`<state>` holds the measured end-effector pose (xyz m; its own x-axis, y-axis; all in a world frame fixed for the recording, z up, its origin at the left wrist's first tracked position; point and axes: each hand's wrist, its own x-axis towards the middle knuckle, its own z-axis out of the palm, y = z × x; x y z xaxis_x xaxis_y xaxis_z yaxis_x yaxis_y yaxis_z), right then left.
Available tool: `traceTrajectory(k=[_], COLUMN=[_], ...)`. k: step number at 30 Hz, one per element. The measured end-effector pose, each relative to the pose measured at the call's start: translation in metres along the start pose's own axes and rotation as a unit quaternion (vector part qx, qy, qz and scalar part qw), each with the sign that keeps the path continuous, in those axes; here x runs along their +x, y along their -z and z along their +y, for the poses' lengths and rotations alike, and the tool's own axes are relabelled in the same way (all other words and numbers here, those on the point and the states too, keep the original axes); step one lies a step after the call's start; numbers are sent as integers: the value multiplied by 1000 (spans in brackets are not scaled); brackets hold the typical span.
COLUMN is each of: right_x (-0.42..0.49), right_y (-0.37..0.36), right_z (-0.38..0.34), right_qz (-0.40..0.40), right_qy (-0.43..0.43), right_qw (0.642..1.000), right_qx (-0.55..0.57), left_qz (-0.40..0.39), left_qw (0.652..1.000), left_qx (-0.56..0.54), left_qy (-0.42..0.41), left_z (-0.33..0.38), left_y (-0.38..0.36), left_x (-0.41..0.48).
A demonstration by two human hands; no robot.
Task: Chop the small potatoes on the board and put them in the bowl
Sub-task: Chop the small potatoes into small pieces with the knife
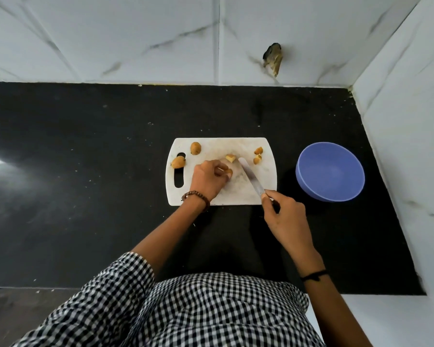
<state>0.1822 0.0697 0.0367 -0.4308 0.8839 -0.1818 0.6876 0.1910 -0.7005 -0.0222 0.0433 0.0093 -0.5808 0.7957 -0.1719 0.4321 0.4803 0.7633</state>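
Your left hand (208,180) pinches a small brown potato piece (229,173) on the white plastic chopping board (236,146) while your right hand (286,214) grips the steel-bladed knife (251,177) just beside it, so a rolling piece could bring the blade onto your fingertips (223,169).

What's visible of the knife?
The knife has a slim, silvery, metal-looking blade with a rounded tip. It slants over the white cutting board, tip pointing away and left, near a cut potato piece. The right hand grips its handle, mostly hidden. Whether the blade touches the board is unclear.
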Motion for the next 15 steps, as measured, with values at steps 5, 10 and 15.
traceTrajectory(k=[5,10,15], right_x=[7,7,12], right_y=[-15,-28,-42], right_z=[-7,-10,-9], right_qz=[0,11,23], right_qy=[-3,25,59], right_qw=[1000,999,998], right_qx=[21,16,-17], left_qz=[0,3,7], left_qw=[998,997,995], left_qx=[-52,-64,-82], left_qy=[36,33,54], left_z=[0,-1,0], left_y=[-3,-4,-2], left_x=[-7,-8,-7])
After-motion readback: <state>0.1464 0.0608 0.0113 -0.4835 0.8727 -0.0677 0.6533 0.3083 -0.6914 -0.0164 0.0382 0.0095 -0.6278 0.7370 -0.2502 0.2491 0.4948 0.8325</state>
